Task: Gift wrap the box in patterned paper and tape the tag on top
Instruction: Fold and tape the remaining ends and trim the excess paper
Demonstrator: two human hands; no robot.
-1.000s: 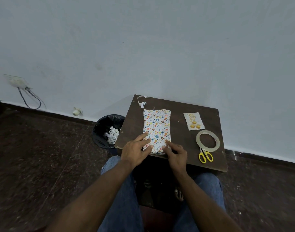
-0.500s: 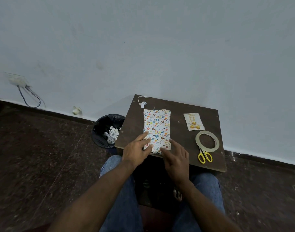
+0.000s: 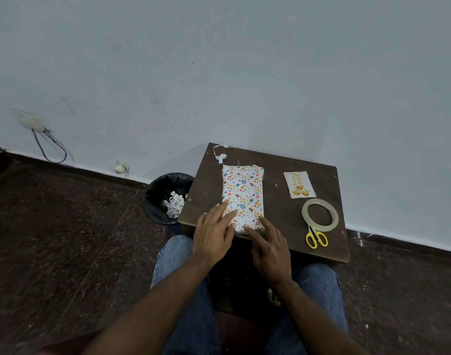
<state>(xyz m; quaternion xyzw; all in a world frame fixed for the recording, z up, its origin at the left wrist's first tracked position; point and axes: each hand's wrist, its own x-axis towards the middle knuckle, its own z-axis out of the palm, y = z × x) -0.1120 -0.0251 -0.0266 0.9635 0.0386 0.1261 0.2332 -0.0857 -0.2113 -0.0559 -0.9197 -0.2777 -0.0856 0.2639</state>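
A small dark table (image 3: 275, 221) stands before a seated person; the wrapped box (image 3: 243, 193), in patterned paper, lies left of centre. The left hand (image 3: 214, 233) rests flat on its near end, fingers straight; the right hand (image 3: 269, 244), a second ago pressing that end, has slid back toward five o'clock, fingers relaxed and holding nothing. The wrapping looks finished; at three o'clock from the box wait the tag (image 3: 299, 184), tape roll (image 3: 320, 214) and yellow scissors (image 3: 316, 238), likely next.
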